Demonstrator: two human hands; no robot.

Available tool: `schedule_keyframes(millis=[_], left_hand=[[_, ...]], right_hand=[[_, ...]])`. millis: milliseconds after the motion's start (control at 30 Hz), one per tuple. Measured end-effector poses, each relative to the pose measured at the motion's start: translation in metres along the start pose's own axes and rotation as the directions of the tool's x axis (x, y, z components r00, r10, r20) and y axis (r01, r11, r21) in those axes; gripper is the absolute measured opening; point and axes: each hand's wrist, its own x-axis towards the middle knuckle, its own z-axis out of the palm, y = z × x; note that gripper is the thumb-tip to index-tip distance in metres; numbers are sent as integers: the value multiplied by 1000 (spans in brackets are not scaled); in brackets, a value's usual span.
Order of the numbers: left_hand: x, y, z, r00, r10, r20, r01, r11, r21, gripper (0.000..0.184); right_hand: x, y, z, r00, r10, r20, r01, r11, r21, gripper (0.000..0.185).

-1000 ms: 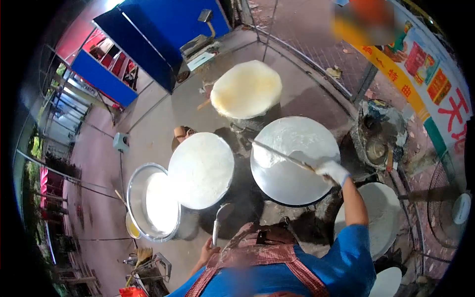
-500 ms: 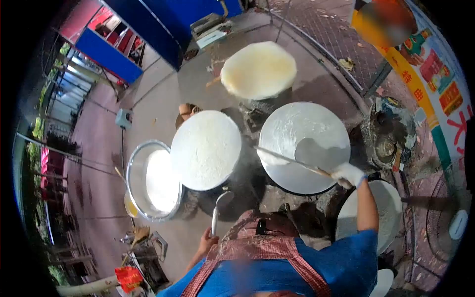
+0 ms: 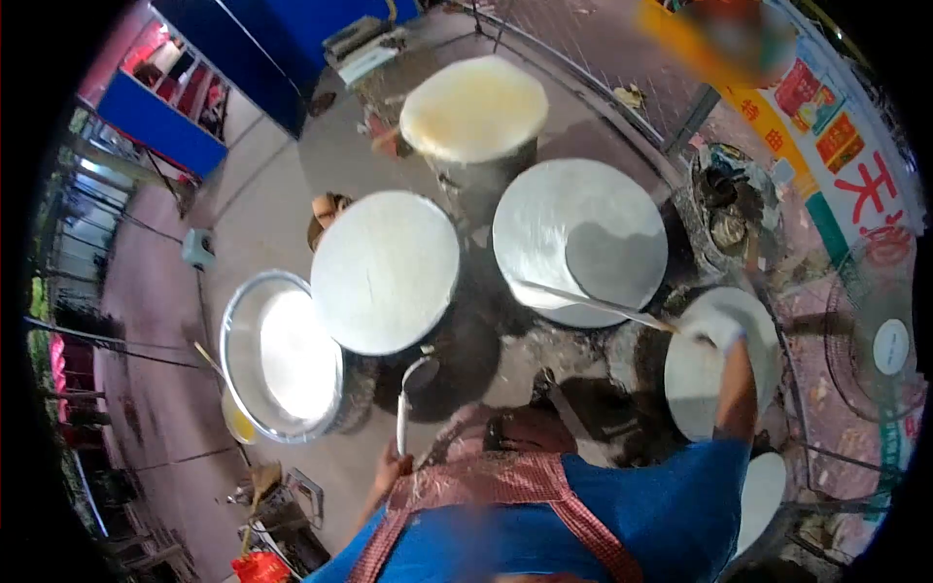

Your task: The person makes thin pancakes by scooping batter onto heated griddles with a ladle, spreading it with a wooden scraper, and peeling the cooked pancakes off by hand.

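My right hand (image 3: pixel 717 328), in a white glove, is closed around the handle of a long flat spatula (image 3: pixel 607 305). The spatula's blade reaches left over the near edge of the right griddle (image 3: pixel 554 209), with something whitish beneath its tip. A thin pale layer covers that griddle, and a shadow falls on it. My left hand (image 3: pixel 394 464) grips the white handle of a ladle (image 3: pixel 403 418). The ladle's bowl is held just in front of the left griddle (image 3: pixel 386 272), which is round and pale. Contact between the ladle and that griddle cannot be made out.
A large metal basin (image 3: pixel 233 340) of white liquid stands left of the left griddle. Behind is another griddle bearing a yellowish pancake (image 3: pixel 476 109). More round pale surfaces lie at right, including one griddle (image 3: pixel 709 398) under my right arm. A printed banner (image 3: pixel 855 165) hangs at far right.
The view has shifted. My right hand and the spatula have moved toward me, from over the right griddle to its near edge. My left hand keeps hold of the ladle.
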Motion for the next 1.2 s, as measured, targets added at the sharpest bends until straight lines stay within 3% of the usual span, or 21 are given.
schedule_keyframes(millis=[67, 133, 200, 233, 267, 333, 433, 500, 533, 667, 700, 733, 867, 933, 967, 1000, 1067, 1100, 1133, 1167, 1200], left_hand=[[4, 4, -12, 994, -100, -51, 105, 989, 101, 56], [15, -1, -46, 981, -67, 179, 62, 998, 33, 58], [15, 14, -58, 978, -185, 96, 134, 913, 386, 62], [7, 31, -61, 944, -252, 213, 254, 967, 16, 65], [12, 23, -68, 957, -227, 183, 220, 974, 56, 64], [8, 31, -76, 947, -242, 210, 238, 970, 44, 61], [-13, 54, -85, 914, -202, 353, 190, 979, 69, 63], [-23, 59, -97, 895, -177, 410, 197, 980, -7, 66], [-24, 55, -106, 873, -109, 475, 157, 986, -62, 67], [-36, 61, -119, 789, -298, 537, 466, 860, -207, 64], [-25, 41, -129, 794, -271, 543, 476, 834, -279, 51], [-12, 26, -138, 713, -311, 628, 638, 660, -397, 33], [-14, 26, -131, 755, -271, 597, 618, 598, -511, 23], [-27, 37, -121, 799, -149, 583, 478, 746, -464, 28], [-26, 37, -121, 774, -112, 623, 476, 751, -457, 32], [-27, 40, -115, 739, -98, 667, 523, 708, -475, 28], [-25, 34, -111, 780, -130, 612, 505, 708, -494, 21], [-24, 31, -106, 743, -205, 637, 594, 641, -486, 11], [-18, 33, -101, 699, -263, 665, 668, 573, -475, 12], [1, 25, -102, 591, -266, 761, 746, 540, -390, 29], [12, 19, -101, 636, -258, 727, 683, 627, -375, 30]], right_hand=[[-65, 41, 36, 989, 83, -120, -66, 988, 140, 19], [-112, 74, 105, 955, 93, -280, 5, 944, 330, 22], [-108, 86, 212, 880, 25, -475, 244, 833, 496, 26], [-79, 80, 265, 807, -25, -590, 394, 767, 506, 28], [-40, 70, 306, 692, -73, -718, 523, 737, 428, 30], [72, 47, 374, 226, -229, -947, 472, 876, -99, 29], [90, -12, 404, 346, -272, -898, -41, 952, -304, 38], [61, -22, 406, 403, -82, -912, -141, 979, -150, 36], [53, 0, 401, 305, -217, -928, -128, 956, -265, 34], [41, 32, 395, 180, -118, -977, -10, 992, -122, 28], [23, -23, 408, 239, 48, -970, 127, 989, 81, 30], [72, -7, 402, 269, 2, -963, 260, 963, 75, 33], [83, -39, 402, 425, -88, -901, -87, 987, -137, 40], [22, -35, 390, 442, 35, -896, -22, 999, 28, 36], [52, 26, 361, 336, -186, -923, -9, 980, -200, 32], [58, 50, 340, 317, -186, -930, -50, 976, -213, 32], [19, -23, 349, 257, -61, -964, 134, 991, -27, 31], [56, -13, 344, 163, -141, -976, 271, 958, -93, 31], [82, -19, 344, 307, -82, -948, 342, 939, 29, 33], [80, -34, 352, 356, -183, -916, 160, 978, -133, 35], [65, -50, 364, 425, -263, -866, -13, 955, -296, 37]])
